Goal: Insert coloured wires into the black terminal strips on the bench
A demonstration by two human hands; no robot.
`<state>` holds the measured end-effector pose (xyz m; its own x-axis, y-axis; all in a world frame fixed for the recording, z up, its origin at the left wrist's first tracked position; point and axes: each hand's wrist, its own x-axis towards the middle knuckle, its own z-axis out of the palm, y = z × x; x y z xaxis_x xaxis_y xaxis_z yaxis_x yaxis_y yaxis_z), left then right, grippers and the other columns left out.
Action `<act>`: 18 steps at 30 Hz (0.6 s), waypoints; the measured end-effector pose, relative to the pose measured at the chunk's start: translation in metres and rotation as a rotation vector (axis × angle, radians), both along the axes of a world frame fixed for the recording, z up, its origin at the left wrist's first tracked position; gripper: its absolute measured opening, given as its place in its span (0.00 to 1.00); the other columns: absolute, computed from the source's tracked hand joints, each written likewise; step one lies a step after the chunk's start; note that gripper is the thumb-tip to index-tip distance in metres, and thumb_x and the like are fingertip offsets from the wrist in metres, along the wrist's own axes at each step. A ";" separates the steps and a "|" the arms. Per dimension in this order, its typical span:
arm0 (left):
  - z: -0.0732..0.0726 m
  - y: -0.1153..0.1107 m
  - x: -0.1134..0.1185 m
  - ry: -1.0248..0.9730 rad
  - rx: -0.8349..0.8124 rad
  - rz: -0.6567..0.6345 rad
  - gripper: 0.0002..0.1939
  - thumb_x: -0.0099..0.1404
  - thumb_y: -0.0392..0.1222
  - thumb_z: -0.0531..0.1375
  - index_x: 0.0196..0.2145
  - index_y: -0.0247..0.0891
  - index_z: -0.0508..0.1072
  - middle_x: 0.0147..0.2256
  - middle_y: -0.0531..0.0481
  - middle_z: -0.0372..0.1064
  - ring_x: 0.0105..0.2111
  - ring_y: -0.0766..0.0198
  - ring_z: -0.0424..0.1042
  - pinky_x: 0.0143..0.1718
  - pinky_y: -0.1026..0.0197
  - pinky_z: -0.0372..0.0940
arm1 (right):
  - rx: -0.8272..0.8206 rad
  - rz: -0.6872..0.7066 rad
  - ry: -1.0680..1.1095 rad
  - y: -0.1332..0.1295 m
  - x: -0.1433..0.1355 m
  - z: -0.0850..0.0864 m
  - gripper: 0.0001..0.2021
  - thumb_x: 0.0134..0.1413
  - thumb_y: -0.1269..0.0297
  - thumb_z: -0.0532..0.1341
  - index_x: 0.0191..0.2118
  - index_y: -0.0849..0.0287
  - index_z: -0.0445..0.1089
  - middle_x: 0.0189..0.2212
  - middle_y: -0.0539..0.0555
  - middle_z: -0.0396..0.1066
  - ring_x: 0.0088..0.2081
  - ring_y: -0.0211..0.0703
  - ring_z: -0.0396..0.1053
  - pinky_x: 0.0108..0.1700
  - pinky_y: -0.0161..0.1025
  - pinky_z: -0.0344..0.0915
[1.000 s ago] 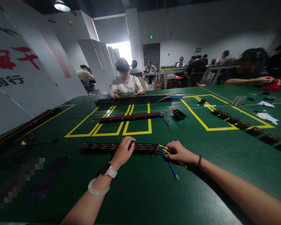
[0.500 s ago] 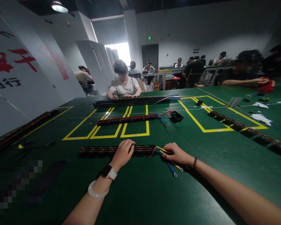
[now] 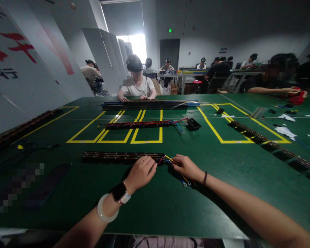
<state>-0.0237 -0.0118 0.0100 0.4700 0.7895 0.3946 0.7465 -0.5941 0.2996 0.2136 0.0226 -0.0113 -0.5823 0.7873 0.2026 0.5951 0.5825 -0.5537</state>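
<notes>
A long black strip assembly (image 3: 111,157) with thin copper-coloured rods lies across the green table in front of me. My left hand (image 3: 142,171) rests over its right part, thumb and fingertips pressed against the strip near a thin red wire. Just beyond the strip's right end, my right hand (image 3: 186,168) is closed around a bundle of yellow and blue wires (image 3: 169,159). Ring terminals (image 3: 185,184) on the wire ends stick out below that hand. Further back, a similar assembly (image 3: 139,124) with red and blue wires lies beside a small black open box (image 3: 193,124).
Yellow tape outlines (image 3: 146,141) mark the green table (image 3: 150,213). Another long assembly (image 3: 268,143) lies at the right, one at the far left. A person (image 3: 138,86) across the table touches long bars; another at the right holds something red (image 3: 297,96).
My left hand has slid right along the strip towards its wired end. My right hand still holds the wires, and their terminals now sit closer beneath it. The camera view has tilted down.
</notes>
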 end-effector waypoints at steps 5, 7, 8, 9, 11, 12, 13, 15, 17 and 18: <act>-0.010 -0.015 0.044 -0.525 -0.829 0.008 0.12 0.65 0.47 0.49 0.40 0.37 0.63 0.32 0.50 0.66 0.23 0.70 0.67 0.22 0.67 0.60 | 0.208 0.010 -0.165 -0.008 -0.009 0.004 0.04 0.54 0.69 0.58 0.29 0.60 0.67 0.26 0.50 0.63 0.31 0.38 0.60 0.33 0.34 0.51; -0.016 -0.013 0.056 -0.716 -1.080 0.014 0.15 0.64 0.48 0.49 0.44 0.36 0.59 0.31 0.49 0.65 0.23 0.68 0.69 0.20 0.67 0.59 | 0.248 0.019 -0.205 -0.010 -0.011 0.006 0.07 0.57 0.65 0.57 0.29 0.60 0.67 0.26 0.51 0.63 0.30 0.38 0.59 0.33 0.35 0.51; -0.019 -0.011 0.061 -0.797 -1.175 -0.005 0.16 0.64 0.49 0.49 0.44 0.36 0.59 0.30 0.49 0.65 0.24 0.67 0.70 0.20 0.67 0.59 | 0.263 0.022 -0.221 -0.011 -0.012 0.008 0.08 0.58 0.63 0.57 0.30 0.60 0.67 0.26 0.51 0.63 0.30 0.38 0.59 0.33 0.35 0.51; -0.020 -0.010 0.066 -0.878 -1.215 -0.011 0.16 0.65 0.51 0.49 0.43 0.36 0.59 0.29 0.50 0.65 0.25 0.66 0.70 0.20 0.67 0.59 | 0.278 0.026 -0.241 -0.011 -0.013 0.010 0.09 0.58 0.62 0.56 0.30 0.60 0.67 0.26 0.51 0.63 0.30 0.39 0.59 0.34 0.35 0.51; -0.022 -0.007 0.074 -1.030 -1.243 -0.023 0.17 0.65 0.53 0.47 0.40 0.36 0.60 0.28 0.50 0.65 0.25 0.66 0.70 0.21 0.67 0.59 | 0.304 0.036 -0.294 -0.011 -0.016 0.014 0.09 0.58 0.63 0.56 0.30 0.60 0.67 0.27 0.52 0.63 0.31 0.39 0.59 0.35 0.36 0.52; -0.023 -0.006 0.078 -1.097 -1.235 -0.021 0.17 0.66 0.53 0.46 0.39 0.35 0.61 0.28 0.49 0.65 0.24 0.67 0.69 0.21 0.67 0.59 | 0.318 0.035 -0.325 -0.011 -0.017 0.015 0.08 0.58 0.65 0.56 0.30 0.61 0.68 0.27 0.53 0.63 0.31 0.40 0.59 0.36 0.37 0.52; -0.024 -0.005 0.081 -1.154 -1.224 -0.014 0.17 0.66 0.53 0.45 0.37 0.35 0.61 0.27 0.49 0.65 0.23 0.67 0.68 0.21 0.66 0.59 | 0.330 0.033 -0.352 -0.011 -0.019 0.017 0.07 0.58 0.66 0.56 0.31 0.61 0.68 0.28 0.54 0.64 0.32 0.40 0.59 0.36 0.37 0.52; -0.027 -0.002 0.085 -1.260 -1.210 0.005 0.18 0.67 0.53 0.44 0.36 0.34 0.62 0.26 0.49 0.66 0.22 0.67 0.67 0.22 0.65 0.59 | 0.356 0.030 -0.388 -0.011 -0.020 0.020 0.05 0.56 0.68 0.56 0.33 0.62 0.69 0.30 0.55 0.64 0.33 0.41 0.59 0.37 0.38 0.52; -0.030 -0.001 0.087 -1.334 -1.223 -0.005 0.18 0.67 0.53 0.45 0.35 0.34 0.62 0.25 0.49 0.66 0.22 0.68 0.66 0.23 0.65 0.60 | 0.374 0.044 -0.389 -0.013 -0.019 0.023 0.06 0.56 0.67 0.56 0.37 0.61 0.69 0.33 0.56 0.64 0.35 0.43 0.59 0.39 0.39 0.53; -0.031 -0.001 0.086 -1.355 -1.236 -0.025 0.18 0.67 0.52 0.45 0.35 0.34 0.62 0.26 0.49 0.66 0.22 0.68 0.66 0.24 0.65 0.60 | 0.373 0.061 -0.379 -0.013 -0.017 0.025 0.08 0.57 0.65 0.56 0.39 0.60 0.69 0.35 0.57 0.64 0.36 0.44 0.59 0.40 0.39 0.53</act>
<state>0.0620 -0.0123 -0.0213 0.3758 0.8877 -0.2659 -0.3575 0.4036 0.8422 0.1968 0.0094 0.0136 -0.7117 0.6643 0.2283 0.6718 0.7387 -0.0551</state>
